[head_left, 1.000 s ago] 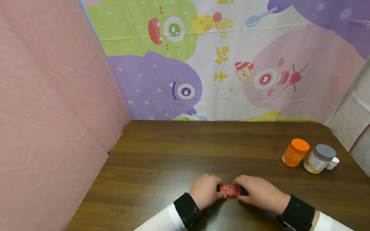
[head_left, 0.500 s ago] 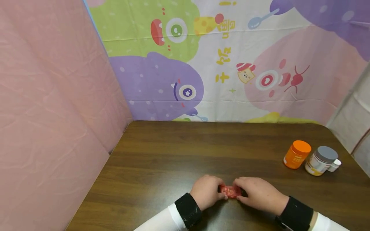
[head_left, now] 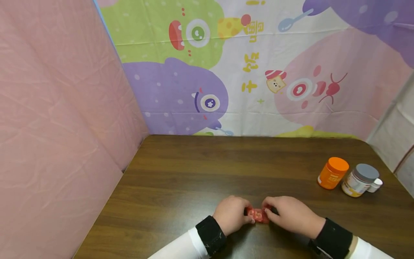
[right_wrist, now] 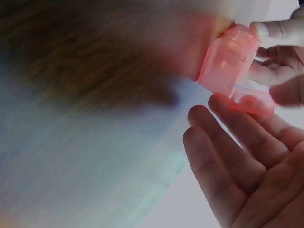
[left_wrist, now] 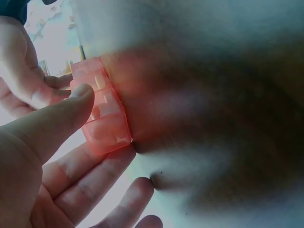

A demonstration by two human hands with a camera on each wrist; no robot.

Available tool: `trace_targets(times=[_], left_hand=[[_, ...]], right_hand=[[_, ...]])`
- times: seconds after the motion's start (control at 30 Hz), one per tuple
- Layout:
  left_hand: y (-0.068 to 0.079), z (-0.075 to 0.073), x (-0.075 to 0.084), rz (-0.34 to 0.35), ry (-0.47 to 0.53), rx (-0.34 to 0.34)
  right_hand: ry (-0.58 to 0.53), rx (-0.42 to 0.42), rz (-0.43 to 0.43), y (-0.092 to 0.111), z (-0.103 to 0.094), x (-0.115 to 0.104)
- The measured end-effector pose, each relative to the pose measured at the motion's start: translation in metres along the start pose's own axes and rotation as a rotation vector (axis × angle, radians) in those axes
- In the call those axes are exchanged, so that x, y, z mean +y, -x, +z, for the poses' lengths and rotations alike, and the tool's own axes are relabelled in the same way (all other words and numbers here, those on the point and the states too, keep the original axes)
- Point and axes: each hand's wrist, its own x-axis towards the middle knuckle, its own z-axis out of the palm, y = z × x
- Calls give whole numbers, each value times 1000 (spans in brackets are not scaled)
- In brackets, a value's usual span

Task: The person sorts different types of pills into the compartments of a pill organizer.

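A small translucent red pill box with a row of compartments lies low over the table between my two hands. My left hand grips its left end; in the left wrist view the thumb lies along the top and fingers support the far side. Pale and orange pills show through the plastic. My right hand is at the other end, thumb and forefinger pinching there. In the right wrist view an end lid stands swung out from the box, between the right thumb and fingers.
An orange jar, a grey-lidded jar and a small white bottle stand together at the right of the brown wooden table. A patterned cloth hangs behind, and a pink one on the left.
My right thumb and forefinger have closed in on the pill box's right end. The left hand keeps its grip in nearly the same place. The view has shifted slightly.
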Motion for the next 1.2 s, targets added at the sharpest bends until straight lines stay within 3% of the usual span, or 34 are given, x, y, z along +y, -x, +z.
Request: trace_targets(times=[0.3,0.57,0.93,1.2], left_hand=[[-1,-2,1,4,-28,-15],[-3,1,3,3,-32,-45],[-3,4,1,36,-61,-33],[2,-1,-1,-18,51,-82]], right_hand=[[-107,-6,129,-14,-4,5],[-104,-34,161,-18,-4,8],[-97,-28,190,-21,-4,10],[-87,-14,229,-14,-8,10]])
